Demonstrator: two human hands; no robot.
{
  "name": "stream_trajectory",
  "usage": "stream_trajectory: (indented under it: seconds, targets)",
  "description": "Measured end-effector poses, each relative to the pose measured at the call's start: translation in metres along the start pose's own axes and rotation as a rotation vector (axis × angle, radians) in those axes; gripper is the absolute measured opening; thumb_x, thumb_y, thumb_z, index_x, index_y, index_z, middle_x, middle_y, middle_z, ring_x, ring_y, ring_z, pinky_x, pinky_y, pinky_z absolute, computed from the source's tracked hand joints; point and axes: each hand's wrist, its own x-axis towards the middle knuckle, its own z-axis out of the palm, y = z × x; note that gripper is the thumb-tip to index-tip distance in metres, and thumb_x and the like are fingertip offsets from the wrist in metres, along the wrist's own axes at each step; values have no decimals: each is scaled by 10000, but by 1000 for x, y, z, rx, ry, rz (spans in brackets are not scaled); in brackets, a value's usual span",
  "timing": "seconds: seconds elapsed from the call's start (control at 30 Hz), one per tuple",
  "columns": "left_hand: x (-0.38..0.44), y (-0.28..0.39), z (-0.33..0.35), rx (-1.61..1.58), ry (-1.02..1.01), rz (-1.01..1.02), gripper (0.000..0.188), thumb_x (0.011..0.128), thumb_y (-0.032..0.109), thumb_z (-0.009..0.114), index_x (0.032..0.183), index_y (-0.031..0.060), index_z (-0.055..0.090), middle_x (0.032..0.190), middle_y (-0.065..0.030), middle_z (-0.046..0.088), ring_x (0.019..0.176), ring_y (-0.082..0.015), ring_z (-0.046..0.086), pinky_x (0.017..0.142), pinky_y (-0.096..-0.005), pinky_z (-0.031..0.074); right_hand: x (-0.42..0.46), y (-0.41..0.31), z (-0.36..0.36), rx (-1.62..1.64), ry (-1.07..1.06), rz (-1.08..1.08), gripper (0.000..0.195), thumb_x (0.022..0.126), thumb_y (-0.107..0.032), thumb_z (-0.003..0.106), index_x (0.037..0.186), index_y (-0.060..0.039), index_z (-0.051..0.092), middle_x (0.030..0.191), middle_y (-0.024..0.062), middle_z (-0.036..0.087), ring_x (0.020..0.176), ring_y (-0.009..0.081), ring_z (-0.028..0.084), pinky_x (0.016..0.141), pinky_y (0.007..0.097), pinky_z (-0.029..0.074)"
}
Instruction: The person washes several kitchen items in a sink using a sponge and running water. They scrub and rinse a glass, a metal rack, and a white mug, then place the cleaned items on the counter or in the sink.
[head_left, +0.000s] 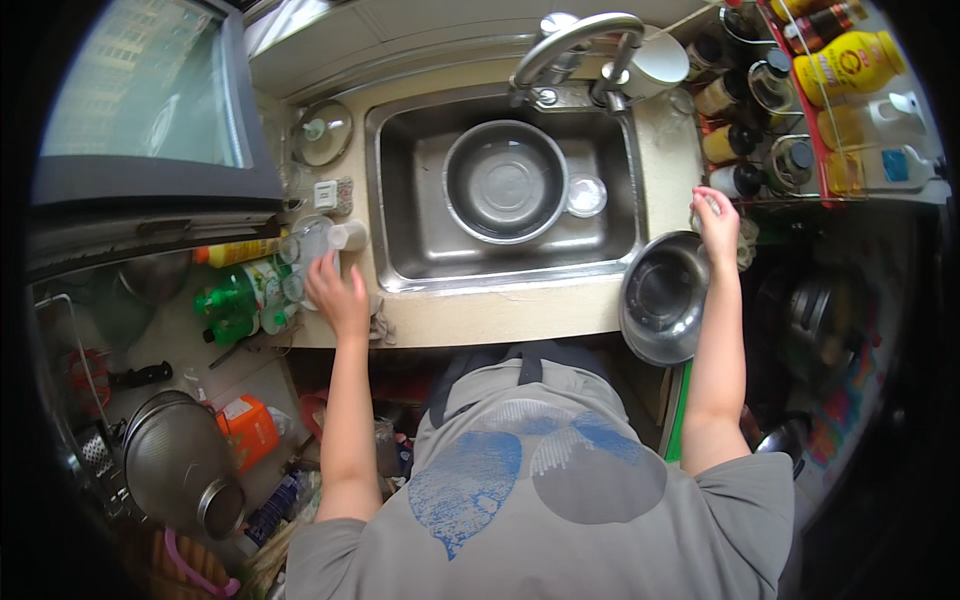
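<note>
My left hand (334, 294) is left of the sink with its fingers apart. It is close to a white plastic cup (348, 236) and some clear glasses (294, 246); contact is unclear. My right hand (717, 221) is over the counter on the other side, its fingers curled together near the thumb. Whether something small is in them cannot be made out. Below that hand a steel bowl (660, 300) leans at the counter's edge, partly covered by my forearm. In the steel sink (412, 259) stands a round metal basin (506, 184) that seems to hold water.
A curved faucet (581, 34) rises behind the sink, near a white container (660, 67). Racked bottles (791, 161) line the right. At left are an open window (150, 97), a glass lid (324, 131), green-capped bottles (240, 300), a knife (142, 375) and a strainer (176, 457).
</note>
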Motion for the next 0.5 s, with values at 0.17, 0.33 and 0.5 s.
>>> stream_trajectory:
  seconds: [0.17, 0.33, 0.5]
  targets:
    - [-97, -20, -4, 25, -372, 72, 364, 746, 70, 633, 1103, 83, 565, 1067, -134, 533, 1015, -347, 512, 874, -442, 413, -44, -2, -42, 51, 146, 134, 174, 882, -172, 642, 987, -37, 670, 769, -10, 616, 674, 53, 549, 609, 203, 434]
    - [-107, -27, -1, -4, -436, -24, 365, 743, 48, 591, 1106, 62, 569, 1174, -176, 538, 1101, -371, 516, 886, -451, 447, -51, -31, -33, 295, 183, 305, 235, 867, -284, 672, 1049, -148, 610, 754, -71, 499, 565, 4, 417, 449, 164, 287]
    - [-98, 9, -28, -144, -195, -177, 364, 707, 14, 550, 1068, 31, 585, 1187, -225, 520, 1109, -405, 490, 936, -460, 416, -42, -58, 22, 895, -363, 63, 619, 886, 28, 562, 1428, -108, 296, 1220, 133, 480, 905, 133, 518, 792, 237, 458]
